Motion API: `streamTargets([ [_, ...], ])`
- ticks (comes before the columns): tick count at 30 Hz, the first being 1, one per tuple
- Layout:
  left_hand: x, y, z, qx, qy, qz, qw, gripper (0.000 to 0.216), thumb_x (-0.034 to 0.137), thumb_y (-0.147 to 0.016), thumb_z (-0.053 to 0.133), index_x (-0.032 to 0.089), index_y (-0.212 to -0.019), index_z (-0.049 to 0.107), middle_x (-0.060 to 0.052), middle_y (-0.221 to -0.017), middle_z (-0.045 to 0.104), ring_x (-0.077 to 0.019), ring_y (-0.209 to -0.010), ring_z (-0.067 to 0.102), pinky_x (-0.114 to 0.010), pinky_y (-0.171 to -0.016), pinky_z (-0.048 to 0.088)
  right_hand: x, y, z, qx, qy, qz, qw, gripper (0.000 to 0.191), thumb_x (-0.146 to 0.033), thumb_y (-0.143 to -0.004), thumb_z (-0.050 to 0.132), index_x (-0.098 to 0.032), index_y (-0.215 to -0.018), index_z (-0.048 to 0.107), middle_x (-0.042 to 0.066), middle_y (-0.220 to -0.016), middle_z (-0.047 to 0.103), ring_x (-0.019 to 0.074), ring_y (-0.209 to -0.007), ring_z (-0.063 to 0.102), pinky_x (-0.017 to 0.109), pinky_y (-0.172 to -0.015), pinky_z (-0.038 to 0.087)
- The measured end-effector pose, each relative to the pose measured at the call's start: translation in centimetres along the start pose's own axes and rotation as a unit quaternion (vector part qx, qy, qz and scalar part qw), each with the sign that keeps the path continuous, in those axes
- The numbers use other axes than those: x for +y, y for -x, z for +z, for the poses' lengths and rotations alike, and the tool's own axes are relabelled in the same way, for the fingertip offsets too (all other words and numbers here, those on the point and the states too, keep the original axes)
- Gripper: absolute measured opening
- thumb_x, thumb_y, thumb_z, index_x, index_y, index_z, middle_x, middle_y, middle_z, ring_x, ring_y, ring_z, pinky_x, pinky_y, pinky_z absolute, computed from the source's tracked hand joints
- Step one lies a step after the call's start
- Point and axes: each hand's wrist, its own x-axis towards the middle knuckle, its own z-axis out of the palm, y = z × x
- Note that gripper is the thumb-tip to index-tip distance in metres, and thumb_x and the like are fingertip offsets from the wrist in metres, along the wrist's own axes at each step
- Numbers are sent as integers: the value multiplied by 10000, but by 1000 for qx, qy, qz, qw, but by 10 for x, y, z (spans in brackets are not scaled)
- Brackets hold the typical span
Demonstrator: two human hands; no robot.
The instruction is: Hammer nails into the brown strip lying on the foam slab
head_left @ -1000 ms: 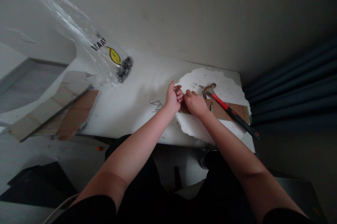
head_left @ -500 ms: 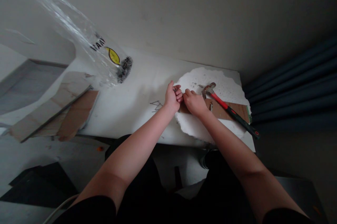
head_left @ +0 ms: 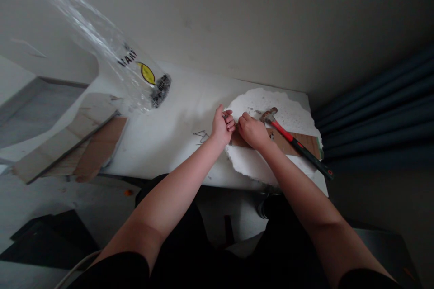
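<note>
My left hand and my right hand meet knuckle to knuckle over the left edge of a torn white foam sheet on a white table. Both hands are curled closed. Something small and dark sits between their fingertips; I cannot make out what it is. A brown cardboard strip lies on the foam, partly under my right hand. Just right of that hand rests a hammer with a red and black handle and a rusty claw head.
A clear plastic bag with a yellow label and dark small parts at its bottom hangs over the table's left. Bent wire pieces lie left of my left wrist. Wooden boards lean at the far left. Blue curtain on the right.
My right hand has shifted slightly up and to the right, away from the left hand by a small gap. The left hand, hammer and bag stay where they were.
</note>
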Motion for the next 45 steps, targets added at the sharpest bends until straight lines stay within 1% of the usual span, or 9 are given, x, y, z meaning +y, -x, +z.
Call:
streamTargets([
  [4, 0, -2, -1, 11, 16, 11, 1000, 403, 538, -952, 521, 193, -743, 513, 97, -470, 314, -48, -331, 251, -190, -348, 153, 4, 3, 1, 105, -106, 73, 986, 249, -214, -1006, 353, -137, -1096, 572, 122, -1083, 611, 205, -845, 593, 292, -686, 427],
  [7, -2, -6, -2, 35, 36, 16, 999, 412, 538, -972, 468, 190, -757, 520, 81, -488, 371, -60, -349, 308, -192, -369, 200, 6, 7, 0, 231, -195, 86, 949, 297, -233, -1024, 287, -149, -1103, 561, 129, -1090, 590, 205, -955, 576, 294, -756, 459],
  [10, -4, -8, -3, 44, 61, 12, 997, 441, 569, -974, 437, 188, -775, 537, 45, -543, 470, -82, -411, 440, -198, -423, 305, 0, 10, -1, 276, -216, 70, 934, 342, -259, -1038, 267, -166, -1117, 586, 156, -1161, 568, 229, -1087, 541, 340, -837, 467],
  [14, -7, -5, -1, 12, 91, 14, 996, 463, 617, -928, 507, 183, -778, 565, -14, -637, 576, -126, -540, 573, -232, -545, 443, -12, 11, 0, 225, -173, 14, 959, 346, -256, -1031, 323, -176, -1108, 651, 164, -1243, 567, 255, -1205, 478, 390, -958, 419],
  [18, -6, -1, 1, 5, 93, 22, 995, 434, 584, -938, 519, 182, -780, 568, -20, -659, 587, -130, -571, 589, -237, -577, 463, -16, 11, 3, 188, -161, -33, 968, 326, -299, -1029, 390, -205, -1133, 685, 141, -1348, 545, 256, -1249, 447, 392, -994, 397],
  [23, 1, -2, 0, 52, 78, 23, 995, 368, 454, -1015, 446, 191, -769, 518, 72, -527, 391, -58, -389, 369, -180, -423, 295, -6, 7, 3, 237, -204, -5, 950, 346, -315, -1040, 386, -159, -1154, 672, 167, -1285, 560, 244, -1210, 500, 371, -965, 420],
  [27, 4, -3, -2, 42, 48, 25, 998, 390, 444, -1033, 407, 193, -747, 496, 100, -478, 254, -52, -338, 211, -199, -358, 138, 4, 0, 4, 109, -161, 7, 981, 288, -213, -1016, 412, -130, -1074, 682, 124, -1082, 630, 212, -1003, 584, 309, -865, 445],
  [31, 3, -3, -3, 19, 37, 22, 999, 400, 499, -1005, 447, 198, -747, 498, 101, -471, 268, -53, -334, 215, -197, -344, 134, 3, -2, 8, 17, -48, -10, 999, 263, -191, -1006, 439, -127, -1042, 692, 140, -1112, 640, 248, -1056, 572, 300, -793, 444],
  [45, -3, -3, -1, 28, 30, 17, 999, 411, 458, -1024, 418, 179, -736, 508, 100, -458, 277, -43, -323, 231, -192, -349, 146, -6, -2, 9, -7, 26, -59, 998, 302, -177, -1035, 371, -135, -1084, 665, 159, -1143, 612, 260, -1029, 556, 323, -699, 450],
])
